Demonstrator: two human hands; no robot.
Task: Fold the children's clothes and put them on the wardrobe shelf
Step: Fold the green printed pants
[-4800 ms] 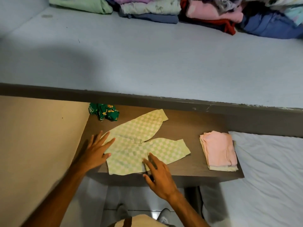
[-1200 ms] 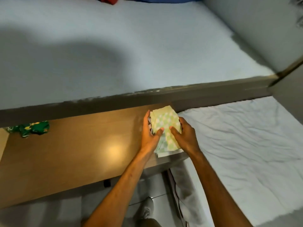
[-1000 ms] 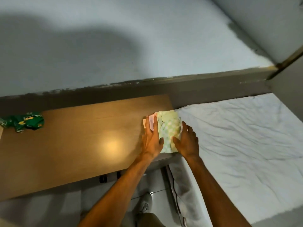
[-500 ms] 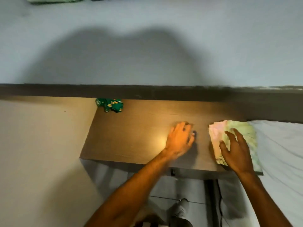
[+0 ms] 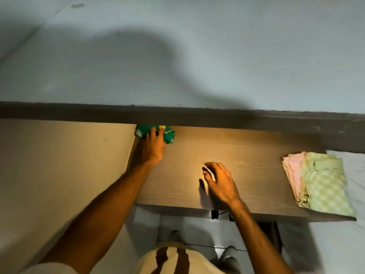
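Now, with the left hand (image 5: 153, 146) closing its fingers on the crumpled green garment (image 5: 167, 134) at the table's (image 5: 246, 155) far left corner, best drag it to the centre, where the empty, spread right hand (image 5: 219, 181) can flatten it.

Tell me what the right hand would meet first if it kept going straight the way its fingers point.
The right hand points up-left over bare table. Nothing lies close ahead; continuing, it would probably reach the dark ledge right of the green cloth, though depth is unclear.
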